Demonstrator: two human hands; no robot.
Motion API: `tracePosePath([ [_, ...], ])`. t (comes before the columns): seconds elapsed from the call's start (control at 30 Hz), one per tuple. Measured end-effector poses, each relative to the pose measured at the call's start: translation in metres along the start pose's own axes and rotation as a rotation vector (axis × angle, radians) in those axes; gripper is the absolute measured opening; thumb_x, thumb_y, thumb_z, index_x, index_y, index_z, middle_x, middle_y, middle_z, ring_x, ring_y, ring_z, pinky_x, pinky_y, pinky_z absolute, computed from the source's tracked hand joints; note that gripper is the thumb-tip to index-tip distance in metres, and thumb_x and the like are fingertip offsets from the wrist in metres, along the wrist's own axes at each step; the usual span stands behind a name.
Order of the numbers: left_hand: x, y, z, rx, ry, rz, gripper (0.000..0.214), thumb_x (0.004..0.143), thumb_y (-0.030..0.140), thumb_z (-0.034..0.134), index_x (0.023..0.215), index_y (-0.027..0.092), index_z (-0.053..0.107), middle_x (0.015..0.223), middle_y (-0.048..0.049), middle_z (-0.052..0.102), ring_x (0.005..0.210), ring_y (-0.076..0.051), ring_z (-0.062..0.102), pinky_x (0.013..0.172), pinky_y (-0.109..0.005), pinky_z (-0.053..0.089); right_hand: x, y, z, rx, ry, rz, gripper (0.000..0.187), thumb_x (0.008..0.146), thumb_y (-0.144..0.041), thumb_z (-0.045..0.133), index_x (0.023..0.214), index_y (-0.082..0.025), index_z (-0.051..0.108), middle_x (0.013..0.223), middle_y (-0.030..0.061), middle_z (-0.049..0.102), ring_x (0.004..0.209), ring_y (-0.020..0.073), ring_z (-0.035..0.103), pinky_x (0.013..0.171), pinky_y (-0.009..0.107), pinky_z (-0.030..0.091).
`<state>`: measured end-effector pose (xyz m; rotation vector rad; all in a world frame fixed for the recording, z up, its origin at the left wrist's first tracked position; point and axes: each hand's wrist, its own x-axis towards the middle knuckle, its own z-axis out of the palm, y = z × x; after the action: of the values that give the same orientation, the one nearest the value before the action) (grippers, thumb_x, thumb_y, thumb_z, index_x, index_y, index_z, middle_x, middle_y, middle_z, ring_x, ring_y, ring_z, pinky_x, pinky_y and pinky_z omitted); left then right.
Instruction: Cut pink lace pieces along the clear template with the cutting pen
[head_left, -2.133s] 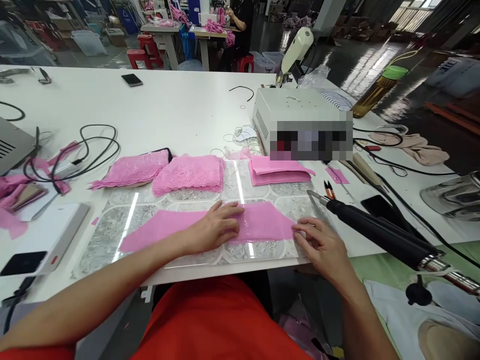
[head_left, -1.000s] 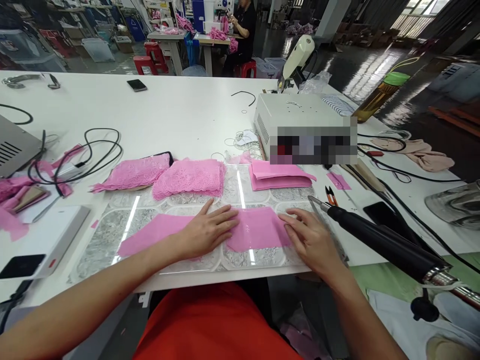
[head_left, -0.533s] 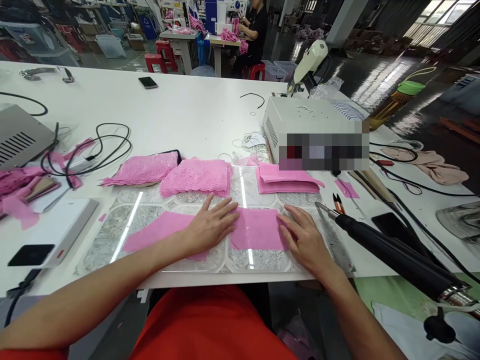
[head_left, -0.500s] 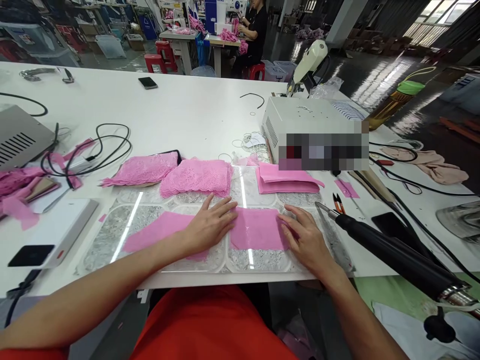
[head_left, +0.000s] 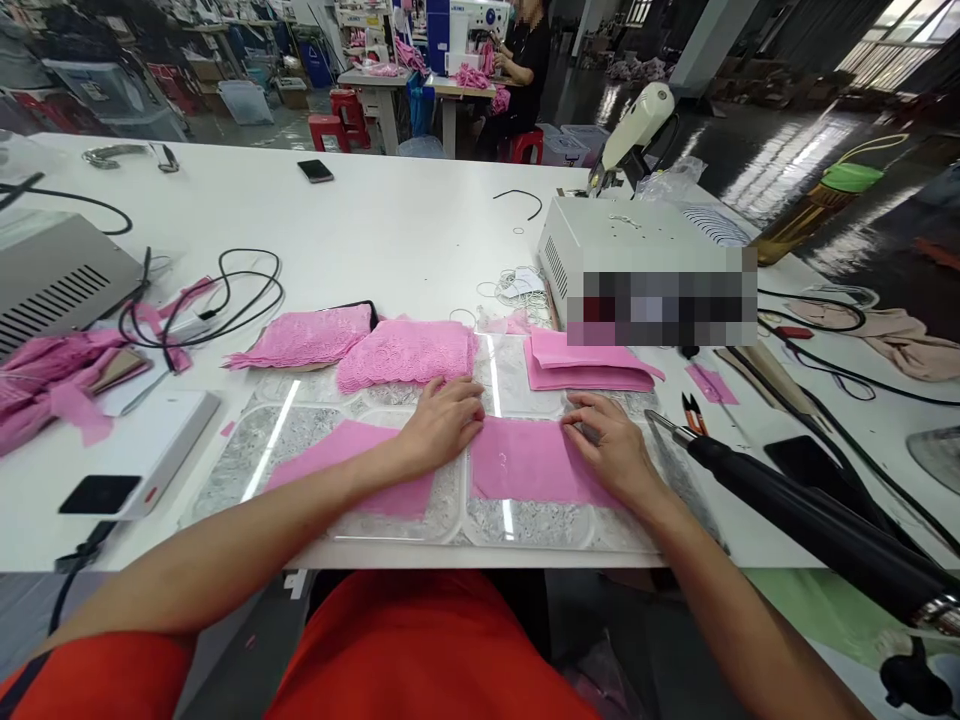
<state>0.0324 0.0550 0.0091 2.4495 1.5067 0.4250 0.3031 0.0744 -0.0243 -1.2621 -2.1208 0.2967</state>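
A flat pink fabric piece (head_left: 525, 465) lies on a clear-covered grey patterned mat (head_left: 517, 525) in front of me. My left hand (head_left: 448, 422) rests at its upper left corner, palm down, fingers bent a little and close together. At the upper right edge of the same piece is my right hand (head_left: 611, 445), its thumb and index finger apart and touching the fabric; its other fingers are partly hidden. Another pink fabric piece (head_left: 341, 455) lies to the left, partly under my left forearm. Just beyond the left hand sits a stack of pink lace pieces (head_left: 409, 350).
Folded pink fabric (head_left: 589, 365) lies behind the right hand, before a grey box machine (head_left: 652, 235). A black-handled pointed tool (head_left: 795, 515) reaches toward my right wrist. Cables (head_left: 247, 255) and a white box (head_left: 176, 435) are on the left. A co-worker (head_left: 525, 70) sits beyond the table.
The view has shifted a little, so things appear farther right. Both hands have moved slightly up along the fabric's sides, and more of its lower right part shows.
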Motion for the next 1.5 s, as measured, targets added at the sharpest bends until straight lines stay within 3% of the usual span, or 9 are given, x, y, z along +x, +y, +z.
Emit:
tracePosePath([
  [0.4,0.0,0.0,0.006,0.035,0.097,0.02,0.016,0.091,0.016,0.049,0.083,0.017,0.062,0.125,-0.0093,0.063,0.127,-0.027,0.049,0.106,-0.053,0.032,0.0,0.0,0.003,0.002,0.02,0.029,0.01,0.085,-0.022,0.051,0.082,-0.021,0.06,0.112,0.0112,0.063,0.107,0.0244,0.061,0.092,0.044,0.052],
  [0.67,-0.006,0.005,0.001,0.042,0.132,0.118,0.018,0.095,0.019,0.046,0.091,0.017,0.064,0.125,-0.0109,0.063,0.13,-0.028,0.048,0.107,-0.053,0.031,-0.002,-0.006,-0.002,-0.039,0.064,0.006,0.01,0.084,-0.021,0.053,0.087,-0.021,0.062,0.111,0.0117,0.064,0.106,0.0252,0.062,0.091,0.045,0.053],
  [0.8,-0.024,0.009,-0.011,-0.098,0.007,0.36,0.015,0.095,0.027,0.052,0.096,0.018,0.065,0.136,-0.0115,0.055,0.136,-0.027,0.042,0.109,-0.046,0.034,-0.021,-0.013,-0.025,-0.059,0.063,-0.016,0.012,0.086,-0.021,0.053,0.091,-0.023,0.064,0.112,0.0081,0.065,0.106,0.0218,0.063,0.09,0.04,0.054],
  [0.87,-0.032,0.009,-0.013,-0.156,-0.084,0.414,0.012,0.093,0.029,0.057,0.096,0.02,0.064,0.14,-0.0114,0.051,0.138,-0.028,0.038,0.111,-0.047,0.032,-0.035,-0.015,-0.037,-0.065,0.064,0.003,0.012,0.087,-0.021,0.053,0.089,-0.024,0.064,0.11,0.0064,0.066,0.103,0.02,0.065,0.087,0.036,0.055],
  [0.93,-0.037,0.007,-0.012,-0.167,-0.133,0.414,0.009,0.091,0.028,0.06,0.095,0.02,0.064,0.142,-0.0115,0.049,0.14,-0.03,0.035,0.113,-0.05,0.03,-0.051,-0.016,-0.045,-0.077,0.067,0.015,0.011,0.087,-0.02,0.055,0.088,-0.024,0.065,0.109,0.0053,0.067,0.101,0.0187,0.066,0.085,0.034,0.055],
  [1.07,-0.037,0.003,-0.005,-0.142,-0.112,0.401,0.013,0.095,0.022,0.052,0.088,0.018,0.062,0.14,-0.0123,0.051,0.14,-0.03,0.036,0.112,-0.052,0.03,-0.074,-0.018,-0.05,-0.102,0.065,0.007,0.012,0.087,-0.019,0.057,0.091,-0.024,0.067,0.108,0.005,0.067,0.101,0.0174,0.066,0.085,0.031,0.055],
  [1.3,-0.035,0.006,-0.012,-0.122,-0.149,0.398,0.018,0.09,0.013,0.045,0.084,0.017,0.062,0.14,-0.0133,0.051,0.14,-0.03,0.036,0.113,-0.053,0.029,-0.088,-0.021,-0.047,-0.126,0.112,0.027,0.014,0.086,-0.018,0.057,0.094,-0.024,0.068,0.106,0.0057,0.067,0.1,0.018,0.065,0.086,0.033,0.055],
  [1.4,-0.034,0.006,-0.018,-0.143,-0.197,0.417,0.022,0.083,0.009,0.046,0.089,0.017,0.064,0.142,-0.0118,0.05,0.139,-0.03,0.038,0.114,-0.054,0.027,-0.09,-0.021,-0.046,-0.114,0.125,0.039,0.017,0.086,-0.017,0.056,0.095,-0.024,0.068,0.106,0.0059,0.067,0.101,0.0184,0.064,0.088,0.034,0.055],
  [1.5,-0.032,0.004,-0.018,-0.127,-0.197,0.474,0.032,0.085,0.009,0.043,0.106,0.017,0.065,0.141,-0.0117,0.052,0.136,-0.028,0.043,0.117,-0.053,0.025,-0.093,-0.021,-0.045,-0.104,0.153,0.059,0.024,0.086,-0.014,0.053,0.099,-0.026,0.068,0.11,0.0064,0.066,0.102,0.0189,0.064,0.087,0.035,0.056],
])
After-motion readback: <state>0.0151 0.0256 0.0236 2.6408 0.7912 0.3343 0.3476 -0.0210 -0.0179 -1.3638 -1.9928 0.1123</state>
